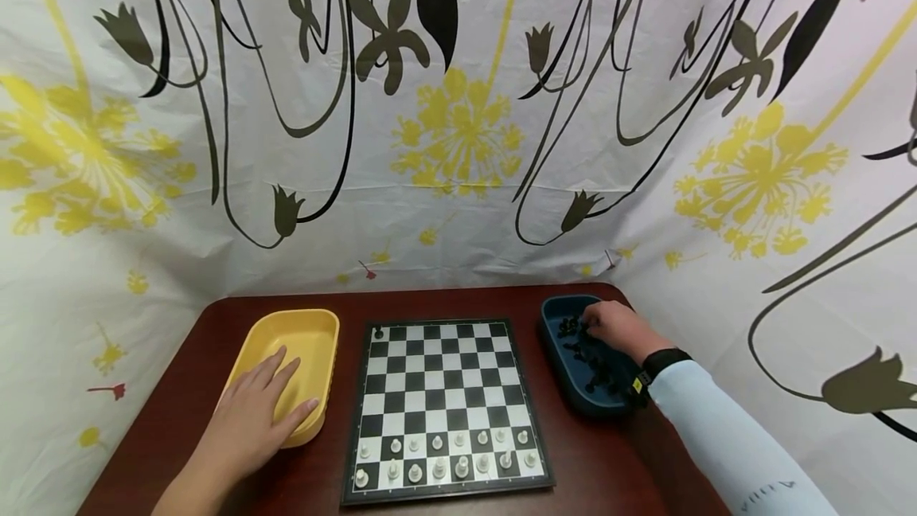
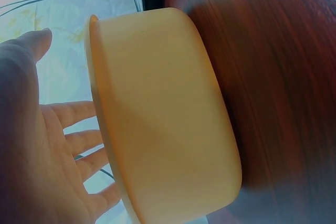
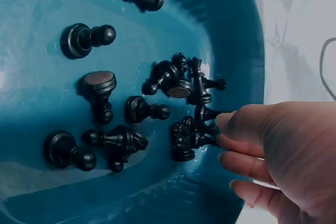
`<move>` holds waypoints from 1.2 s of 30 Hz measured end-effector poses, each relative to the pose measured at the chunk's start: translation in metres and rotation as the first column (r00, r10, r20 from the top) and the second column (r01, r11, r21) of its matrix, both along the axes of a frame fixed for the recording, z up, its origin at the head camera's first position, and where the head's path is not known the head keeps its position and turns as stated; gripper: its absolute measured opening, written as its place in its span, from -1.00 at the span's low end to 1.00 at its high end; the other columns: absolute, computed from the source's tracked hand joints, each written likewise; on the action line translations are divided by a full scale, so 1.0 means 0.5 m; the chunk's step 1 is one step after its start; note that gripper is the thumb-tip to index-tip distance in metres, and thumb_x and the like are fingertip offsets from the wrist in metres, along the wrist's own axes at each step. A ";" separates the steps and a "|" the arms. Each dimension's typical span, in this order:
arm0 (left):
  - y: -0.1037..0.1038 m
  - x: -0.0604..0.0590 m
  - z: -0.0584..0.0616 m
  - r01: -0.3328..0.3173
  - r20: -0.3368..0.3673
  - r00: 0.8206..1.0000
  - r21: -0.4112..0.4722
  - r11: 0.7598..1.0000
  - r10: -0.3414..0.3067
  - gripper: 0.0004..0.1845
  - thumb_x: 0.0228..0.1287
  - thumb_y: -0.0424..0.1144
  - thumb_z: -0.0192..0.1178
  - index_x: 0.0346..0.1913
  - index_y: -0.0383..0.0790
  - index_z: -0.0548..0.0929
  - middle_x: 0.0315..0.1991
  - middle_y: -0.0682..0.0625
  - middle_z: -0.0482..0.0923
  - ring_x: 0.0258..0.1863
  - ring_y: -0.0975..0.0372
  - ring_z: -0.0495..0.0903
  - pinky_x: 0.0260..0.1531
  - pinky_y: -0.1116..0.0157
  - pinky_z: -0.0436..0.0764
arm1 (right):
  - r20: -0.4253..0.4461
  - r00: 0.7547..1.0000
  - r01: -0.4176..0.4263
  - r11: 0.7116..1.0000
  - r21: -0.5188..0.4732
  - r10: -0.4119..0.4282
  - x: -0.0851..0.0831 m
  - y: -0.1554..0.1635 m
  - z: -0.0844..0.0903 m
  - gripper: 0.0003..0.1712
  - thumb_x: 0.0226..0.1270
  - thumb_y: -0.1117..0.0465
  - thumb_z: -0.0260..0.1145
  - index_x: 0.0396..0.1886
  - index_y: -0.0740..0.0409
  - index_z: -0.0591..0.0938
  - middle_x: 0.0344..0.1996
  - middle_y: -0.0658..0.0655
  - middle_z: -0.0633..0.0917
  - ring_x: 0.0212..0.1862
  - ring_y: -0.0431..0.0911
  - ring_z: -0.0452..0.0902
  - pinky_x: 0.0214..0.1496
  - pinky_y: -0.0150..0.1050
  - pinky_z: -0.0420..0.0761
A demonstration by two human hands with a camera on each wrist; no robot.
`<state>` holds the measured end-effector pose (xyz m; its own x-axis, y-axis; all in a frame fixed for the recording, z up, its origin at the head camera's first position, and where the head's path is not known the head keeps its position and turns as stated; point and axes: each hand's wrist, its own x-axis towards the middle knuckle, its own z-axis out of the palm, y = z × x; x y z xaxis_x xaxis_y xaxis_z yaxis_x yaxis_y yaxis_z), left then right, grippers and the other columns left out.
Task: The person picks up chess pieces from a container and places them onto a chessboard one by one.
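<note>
two trays flank the chessboard (image 1: 446, 408) at lower centre. the right hand (image 1: 609, 327) reaches into the blue tray (image 1: 559, 357) at right, fingertips (image 3: 224, 121) closing on a clump of black chess pieces (image 3: 191, 129); a firm pinch cannot be told. the left hand (image 1: 259, 412) lies flat, fingers apart, steadying the yellow tray (image 1: 315, 325). white pieces (image 1: 444, 464) fill the board's bottom rows.

A chessboard (image 1: 444, 404) sits mid-table (image 1: 609, 468) — one tray (image 1: 315, 325) to its left, another tray (image 1: 555, 341) holding pieces (image 3: 152, 111) to its right.
</note>
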<state>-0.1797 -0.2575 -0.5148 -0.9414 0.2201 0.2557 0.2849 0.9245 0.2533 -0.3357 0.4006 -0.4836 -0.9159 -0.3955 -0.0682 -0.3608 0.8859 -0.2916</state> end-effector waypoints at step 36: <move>0.002 0.004 -0.002 -0.015 0.021 1.000 -0.001 1.000 0.015 -0.09 0.48 0.37 0.31 0.54 -0.32 0.56 0.63 -0.42 0.30 0.50 -0.40 0.38 0.43 -0.47 0.33 | -0.077 0.996 -0.041 0.999 0.004 0.042 -0.022 0.003 -0.005 -0.92 0.52 0.36 0.48 -0.08 0.25 0.84 -0.26 0.04 0.83 -0.28 -0.14 0.74 -0.18 -0.02 0.80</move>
